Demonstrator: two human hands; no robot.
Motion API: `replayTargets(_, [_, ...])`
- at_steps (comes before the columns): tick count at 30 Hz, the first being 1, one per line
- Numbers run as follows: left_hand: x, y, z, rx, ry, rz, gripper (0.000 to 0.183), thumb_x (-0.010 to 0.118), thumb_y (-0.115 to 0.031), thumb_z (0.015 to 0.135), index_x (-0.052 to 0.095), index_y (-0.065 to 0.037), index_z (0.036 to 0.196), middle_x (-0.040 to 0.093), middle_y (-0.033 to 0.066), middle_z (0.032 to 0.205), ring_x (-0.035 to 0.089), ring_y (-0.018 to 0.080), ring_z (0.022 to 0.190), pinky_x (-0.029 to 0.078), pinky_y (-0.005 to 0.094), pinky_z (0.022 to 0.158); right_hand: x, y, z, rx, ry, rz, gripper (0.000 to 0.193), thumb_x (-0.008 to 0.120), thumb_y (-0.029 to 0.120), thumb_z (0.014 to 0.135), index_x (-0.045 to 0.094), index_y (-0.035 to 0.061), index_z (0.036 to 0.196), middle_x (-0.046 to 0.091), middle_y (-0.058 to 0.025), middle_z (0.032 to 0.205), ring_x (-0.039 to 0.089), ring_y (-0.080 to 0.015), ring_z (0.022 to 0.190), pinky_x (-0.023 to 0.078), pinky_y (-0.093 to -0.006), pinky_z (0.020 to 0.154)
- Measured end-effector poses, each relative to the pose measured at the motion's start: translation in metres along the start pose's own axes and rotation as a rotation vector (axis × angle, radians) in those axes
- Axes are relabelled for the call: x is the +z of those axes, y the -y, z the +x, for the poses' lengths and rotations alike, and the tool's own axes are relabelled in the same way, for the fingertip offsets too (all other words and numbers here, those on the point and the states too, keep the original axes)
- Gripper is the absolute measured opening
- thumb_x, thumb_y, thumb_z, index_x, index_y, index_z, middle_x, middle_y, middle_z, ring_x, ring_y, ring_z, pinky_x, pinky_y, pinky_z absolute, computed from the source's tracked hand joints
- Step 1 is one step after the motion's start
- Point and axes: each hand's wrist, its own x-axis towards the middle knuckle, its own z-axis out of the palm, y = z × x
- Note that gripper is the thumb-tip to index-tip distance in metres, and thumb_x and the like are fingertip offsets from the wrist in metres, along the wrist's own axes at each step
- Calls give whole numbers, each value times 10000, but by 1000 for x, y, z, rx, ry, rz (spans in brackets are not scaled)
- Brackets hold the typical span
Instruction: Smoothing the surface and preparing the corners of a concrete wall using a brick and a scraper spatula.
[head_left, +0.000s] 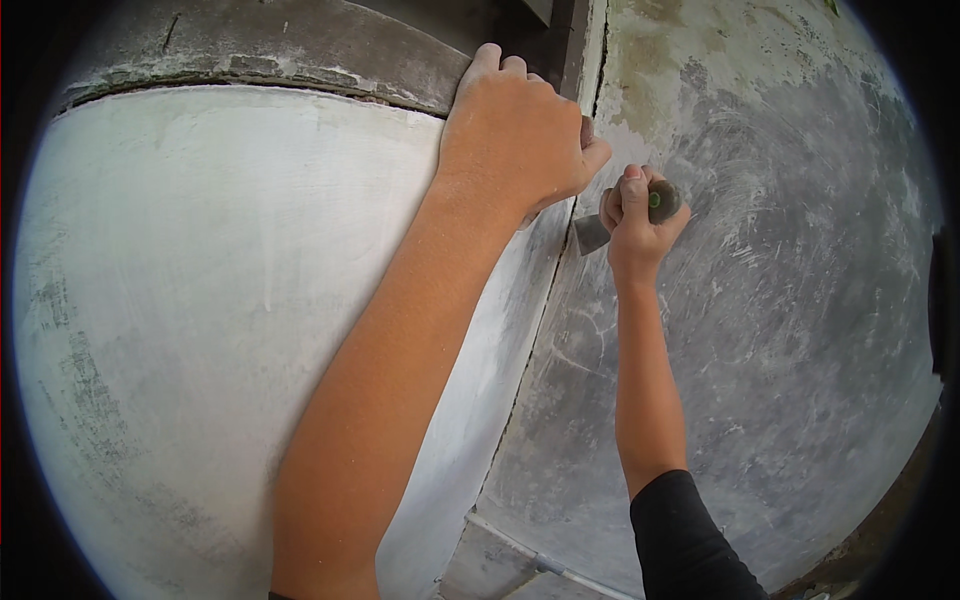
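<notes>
My right hand (640,215) is closed around the dark handle of a scraper (591,234), whose flat metal blade points left toward the crack (557,270) in the wall corner. A green dot marks the handle's butt end. Up and to the left, my left hand (515,130) is closed, its knuckles by the edge of the dark ledge. A small brown end sticks out beside its thumb, and a sliver of grey shows under the wrist; the hand hides the rest of what it grips. White-coated wall (220,220) lies behind my left forearm.
On the right stands a grey, scuffed plaster wall (800,300), with a bare yellowish patch near its top. A dark ledge (280,45) runs above the white wall, with a rough gap beneath it. Below the corner are grey tiles (487,563).
</notes>
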Motion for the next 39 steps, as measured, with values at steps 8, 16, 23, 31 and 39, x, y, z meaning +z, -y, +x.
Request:
replayTargets(8, [-7,0,1,-14,33,17,466,549,-420,912,762,-67,695,715,120,731,647,232,769,454,387,889,9,18,-9,-172,100,-60,455,631,146,1012,423,74,613,404,43,551,368,-48,479,264,-248,428])
replayTargets(16, [-8,-3,3,-15,119,17,466,537,-438,912,789,-79,755,726,122,763,651,232,786,452,392,911,-9,15,-8,-166,71,-13,454,629,136,1014,415,89,616,400,46,552,384,-46,480,279,-247,439])
replayTargets(23, [-5,-5,5,-15,67,-1,476,534,-437,909,784,-65,749,725,123,766,651,233,794,449,387,901,-11,1,-6,-164,87,-61,441,616,135,1020,435,79,622,416,36,549,370,-50,470,275,-252,422])
replayTargets(31, [-9,1,2,3,3,23,482,533,-434,908,770,-62,713,711,115,730,648,224,761,451,375,856,2,-1,-10,-265,113,-203,469,636,154,1011,424,76,600,432,30,544,373,-53,474,260,-250,421])
replayTargets(39, [4,-5,2,1,12,-13,494,534,-426,917,743,-59,659,690,114,684,631,220,731,442,382,824,-14,-10,-13,-181,69,-203,474,637,166,1014,398,81,614,399,39,551,365,-51,484,267,-246,439])
